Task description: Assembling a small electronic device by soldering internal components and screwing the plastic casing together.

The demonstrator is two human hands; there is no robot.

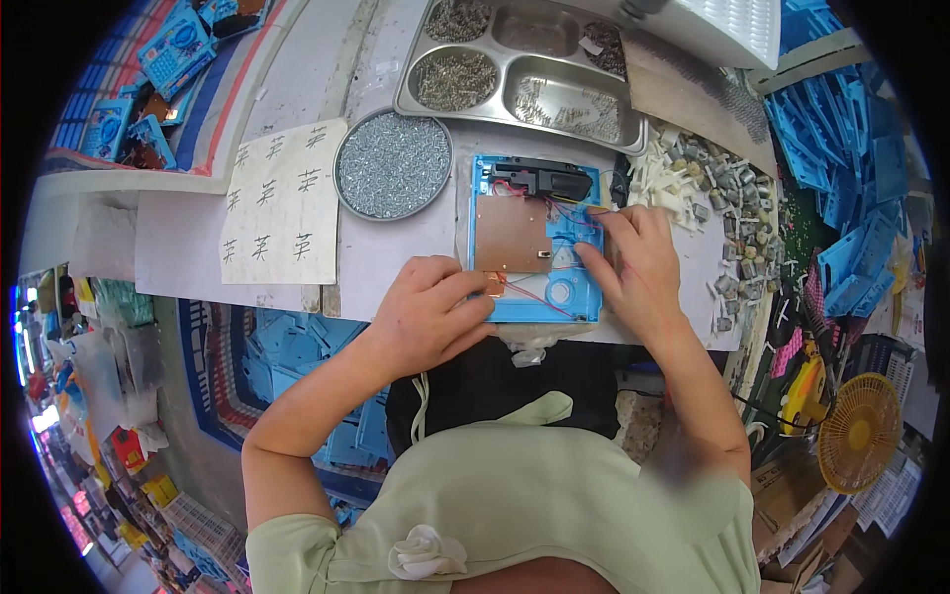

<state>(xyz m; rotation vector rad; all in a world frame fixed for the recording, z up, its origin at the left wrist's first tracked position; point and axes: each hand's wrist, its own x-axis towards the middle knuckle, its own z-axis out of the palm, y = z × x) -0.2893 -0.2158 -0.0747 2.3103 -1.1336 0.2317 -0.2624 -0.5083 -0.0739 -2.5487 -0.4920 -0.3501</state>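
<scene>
**Here, two hands on a blue plastic casing at the bench's near edge**

The left hand point(430, 317) curls its fingers on the casing's point(569, 297) lower left corner; the right hand point(633, 262) pinches red wires point(569, 213). Further back on the white bench point(396, 257) stand a round screw dish point(393, 164) and a steel tray point(524, 84).
</scene>
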